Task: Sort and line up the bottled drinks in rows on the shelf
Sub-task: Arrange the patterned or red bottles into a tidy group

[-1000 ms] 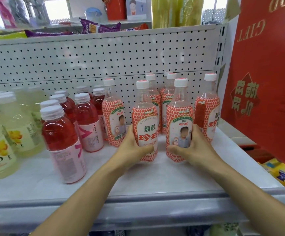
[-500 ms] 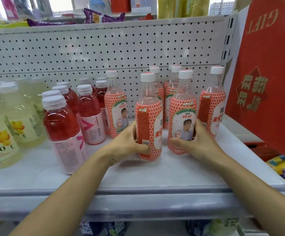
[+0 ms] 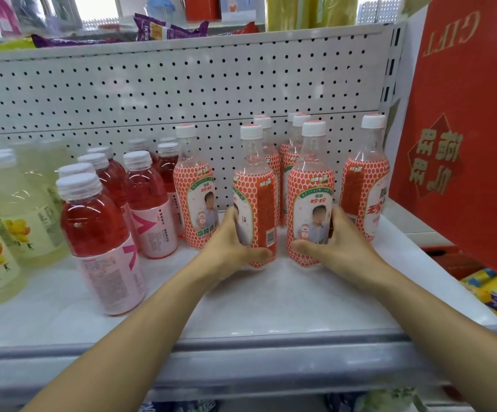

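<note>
White-capped honeycomb-patterned bottles (image 3: 195, 185) are standing upright at the right of the shelf (image 3: 271, 307), red drinks (image 3: 92, 221) centrally, pale yellow drinks (image 3: 18, 209) leftmost.

Bottle (image 3: 254, 203) in left hand (image 3: 226, 245), barcode now frontward

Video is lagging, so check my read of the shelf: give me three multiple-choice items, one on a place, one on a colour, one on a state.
1. Where is the left-hand bottle relative to the right-hand bottle?
A. behind it
B. to its left
C. on top of it
2. What colour are the honeycomb-label bottles' caps?
A. blue
B. black
C. white
3. What is the right hand doing?
A. gripping its bottle
B. open, holding nothing
C. out of view
Answers: 1 B, the two stand side by side; 2 C, every cap shows white; 3 A, thumb and fingers wrap the bottle's lower body.
</note>
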The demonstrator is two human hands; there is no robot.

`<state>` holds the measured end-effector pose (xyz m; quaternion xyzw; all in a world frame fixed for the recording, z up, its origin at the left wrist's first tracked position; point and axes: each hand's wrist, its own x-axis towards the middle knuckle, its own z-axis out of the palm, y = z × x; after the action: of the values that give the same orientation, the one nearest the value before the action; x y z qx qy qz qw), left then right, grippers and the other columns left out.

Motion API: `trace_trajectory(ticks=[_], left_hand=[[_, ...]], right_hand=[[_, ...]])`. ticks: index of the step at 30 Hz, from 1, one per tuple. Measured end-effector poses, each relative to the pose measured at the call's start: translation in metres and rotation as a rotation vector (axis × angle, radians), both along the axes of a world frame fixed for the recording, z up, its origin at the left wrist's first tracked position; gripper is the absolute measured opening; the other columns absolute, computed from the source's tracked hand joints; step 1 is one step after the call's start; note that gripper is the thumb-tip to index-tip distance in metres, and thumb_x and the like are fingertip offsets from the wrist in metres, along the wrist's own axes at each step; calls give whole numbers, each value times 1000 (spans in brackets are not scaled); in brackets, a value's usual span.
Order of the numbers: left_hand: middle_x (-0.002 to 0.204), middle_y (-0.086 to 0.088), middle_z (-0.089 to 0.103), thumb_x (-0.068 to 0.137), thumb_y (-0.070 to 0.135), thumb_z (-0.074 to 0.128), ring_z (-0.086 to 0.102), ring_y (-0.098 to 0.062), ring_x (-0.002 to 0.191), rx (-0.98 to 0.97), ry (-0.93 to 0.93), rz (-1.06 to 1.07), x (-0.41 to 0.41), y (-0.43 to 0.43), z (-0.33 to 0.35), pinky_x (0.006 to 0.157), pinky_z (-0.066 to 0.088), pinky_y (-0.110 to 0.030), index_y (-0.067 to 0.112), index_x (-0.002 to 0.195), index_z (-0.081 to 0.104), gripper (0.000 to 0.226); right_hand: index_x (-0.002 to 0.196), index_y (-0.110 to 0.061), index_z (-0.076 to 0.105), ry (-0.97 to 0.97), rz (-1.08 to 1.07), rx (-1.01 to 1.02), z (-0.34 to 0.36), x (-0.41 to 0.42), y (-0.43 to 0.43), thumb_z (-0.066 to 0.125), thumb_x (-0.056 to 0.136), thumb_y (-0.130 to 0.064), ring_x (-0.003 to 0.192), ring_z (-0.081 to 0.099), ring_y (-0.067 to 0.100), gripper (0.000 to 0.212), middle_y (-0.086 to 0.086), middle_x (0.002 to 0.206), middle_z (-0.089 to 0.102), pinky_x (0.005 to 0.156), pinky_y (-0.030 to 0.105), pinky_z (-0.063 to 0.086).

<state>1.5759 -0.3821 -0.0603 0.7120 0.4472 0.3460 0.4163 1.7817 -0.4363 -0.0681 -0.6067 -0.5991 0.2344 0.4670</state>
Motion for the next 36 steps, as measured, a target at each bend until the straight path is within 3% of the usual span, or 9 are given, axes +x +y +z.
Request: trace_trajectory(ticks=[5,9,13,15,18,21,27,33,36], left_hand=[[116,8,68,61,24,94,68,-11,104,-7,-52,-5,7,5,3,94,55,-37,27,130,41,87],[117,-1,71,72,2,84,69,-18,107,-36,-112,-121,-3,14,9,99,52,-41,23,131,43,74],[113,-2,72,77,-14,71,70,-15,105,-21,-27,-218,-11,18,24,92,54,-28,24,123,48,64],[106,4,73,75,-7,78,71,-8,98,17,-8,-175,-6,16,25,90,55,-30,27,116,50,61],[106,6,72,67,11,90,72,-8,95,111,-60,-38,11,14,16,87,59,-35,27,117,48,68],[113,7,66,58,30,96,69,-9,100,203,-34,73,21,20,6,85,60,-36,31,118,46,78],[114,5,65,58,24,96,68,-12,103,205,-7,80,21,27,-7,86,60,-40,30,119,43,80],[120,8,61,63,31,93,62,-10,111,265,2,124,25,26,-7,96,55,-40,29,125,42,80],[128,8,56,65,40,90,57,-9,118,289,30,128,24,18,-6,102,50,-39,30,132,40,84]], right_hand=[[129,-28,41,6,9,-29,3,3,9,84,74,-37,102,60,0,70,-18,117,61,76,15,45],[125,-30,40,12,0,-29,-1,4,10,83,77,-35,95,57,-5,65,-23,109,55,68,8,41],[123,-30,40,2,10,-46,0,4,11,82,78,-34,90,56,-6,62,-25,106,54,64,7,42],[125,-28,42,-6,1,-45,0,3,14,83,76,-35,93,58,-7,64,-23,109,58,70,10,47],[128,-27,44,-33,-14,-37,0,3,22,85,72,-41,102,63,1,70,-17,117,63,88,28,55],[125,-25,42,-49,-35,-35,0,4,25,84,72,-41,106,63,7,70,-14,119,62,89,30,53],[116,-21,39,-55,-74,-14,1,-1,23,81,80,-31,101,60,11,56,-13,112,57,80,24,47],[123,-25,35,-43,-65,18,1,-4,18,79,82,-32,108,54,7,61,-15,121,53,88,24,45],[138,-27,31,-92,-62,43,1,-3,11,77,81,-39,123,55,12,74,-11,137,53,102,35,47]])
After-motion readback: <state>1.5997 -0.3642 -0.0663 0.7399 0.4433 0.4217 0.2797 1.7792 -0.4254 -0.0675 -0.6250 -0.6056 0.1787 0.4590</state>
